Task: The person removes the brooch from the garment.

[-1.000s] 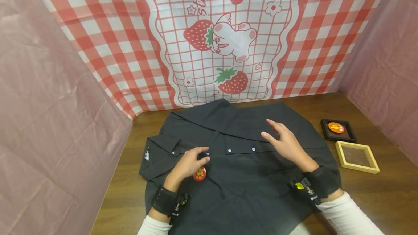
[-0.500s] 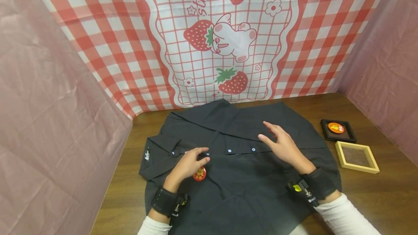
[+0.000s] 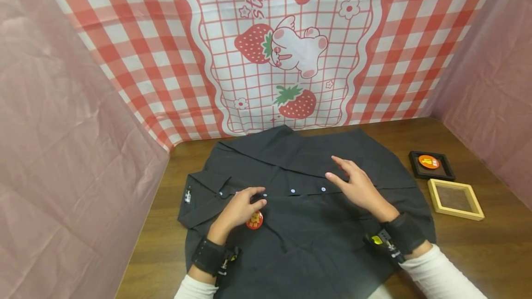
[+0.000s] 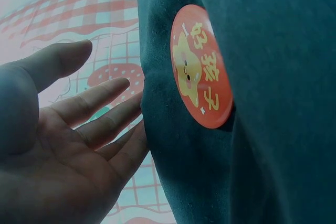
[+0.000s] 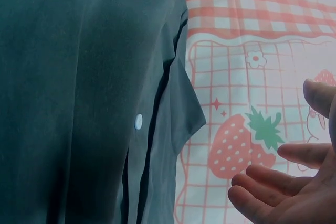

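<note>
A dark grey button-up shirt (image 3: 316,230) lies spread on the wooden table, its collar (image 3: 203,197) toward the left and a row of pale buttons along its front. On the shirt's chest sits a round red badge (image 4: 202,66) with a yellow star figure and yellow characters. My left hand (image 3: 241,206) is over the shirt right beside the badge, fingers relaxed, holding nothing. Over the right part of the shirt, past the button row, my right hand (image 3: 358,186) hovers with thumb and fingers spread and nothing in them.
At the right of the table (image 3: 498,253) a black frame (image 3: 444,175) has an orange round badge (image 3: 428,162) inside. A pale yellow frame (image 3: 434,197) lies just in front of it. A red-checked strawberry cloth (image 3: 291,59) hangs behind, with pink cloth at both sides.
My right hand has drifted slightly left and down over the shirt. The left hand, shirt and badge have stayed in place.
</note>
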Action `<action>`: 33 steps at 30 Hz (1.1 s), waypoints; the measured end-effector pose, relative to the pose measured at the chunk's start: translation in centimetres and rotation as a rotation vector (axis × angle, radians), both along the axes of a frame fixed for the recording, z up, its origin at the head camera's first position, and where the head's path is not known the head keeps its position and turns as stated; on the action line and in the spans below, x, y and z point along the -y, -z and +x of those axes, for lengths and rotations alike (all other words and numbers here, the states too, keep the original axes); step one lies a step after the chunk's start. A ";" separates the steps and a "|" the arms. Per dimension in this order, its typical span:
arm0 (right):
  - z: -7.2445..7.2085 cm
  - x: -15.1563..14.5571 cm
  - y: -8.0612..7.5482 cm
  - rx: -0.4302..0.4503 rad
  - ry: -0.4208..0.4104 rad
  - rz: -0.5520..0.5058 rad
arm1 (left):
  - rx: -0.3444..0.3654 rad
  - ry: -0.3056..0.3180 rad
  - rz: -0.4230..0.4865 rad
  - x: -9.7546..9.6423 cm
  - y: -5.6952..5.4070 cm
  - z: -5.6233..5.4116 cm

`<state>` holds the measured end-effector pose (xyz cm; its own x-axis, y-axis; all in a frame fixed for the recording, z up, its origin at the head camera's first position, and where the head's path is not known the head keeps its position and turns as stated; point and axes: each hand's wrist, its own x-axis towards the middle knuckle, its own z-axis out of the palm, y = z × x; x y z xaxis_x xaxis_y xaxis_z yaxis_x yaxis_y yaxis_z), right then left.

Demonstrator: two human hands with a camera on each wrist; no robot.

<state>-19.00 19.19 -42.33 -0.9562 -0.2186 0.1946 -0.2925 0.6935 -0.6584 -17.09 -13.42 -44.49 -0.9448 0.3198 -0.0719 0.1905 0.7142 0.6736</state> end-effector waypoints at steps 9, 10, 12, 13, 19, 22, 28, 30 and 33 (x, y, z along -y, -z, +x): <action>0.1 0.8 -0.1 0.015 -0.021 -0.011 | -0.001 -0.020 0.004 0.2 -0.1 0.2; 0.1 0.8 -0.1 0.014 -0.019 -0.010 | -0.005 -0.020 0.007 0.2 -0.2 0.2; 0.1 0.7 0.0 0.011 -0.015 -0.005 | -0.011 -0.018 0.016 0.3 -0.2 0.2; 0.0 0.8 -0.1 0.009 -0.015 -0.002 | -0.014 -0.016 0.018 0.3 -0.2 0.2; 0.2 1.2 -0.1 0.021 -0.031 -0.005 | -0.026 -0.029 0.020 0.6 -0.1 0.2; 0.3 1.5 0.2 0.020 -0.036 -0.015 | -0.041 -0.030 0.029 0.6 0.0 0.3; 0.3 2.5 0.5 0.009 -0.060 -0.026 | -0.052 -0.045 0.037 0.6 0.1 0.5; 0.3 2.7 0.6 0.004 -0.061 -0.033 | -0.046 -0.047 0.038 0.6 0.1 0.5; 0.4 2.8 0.7 0.000 -0.062 -0.042 | -0.040 -0.046 0.040 0.4 0.1 0.4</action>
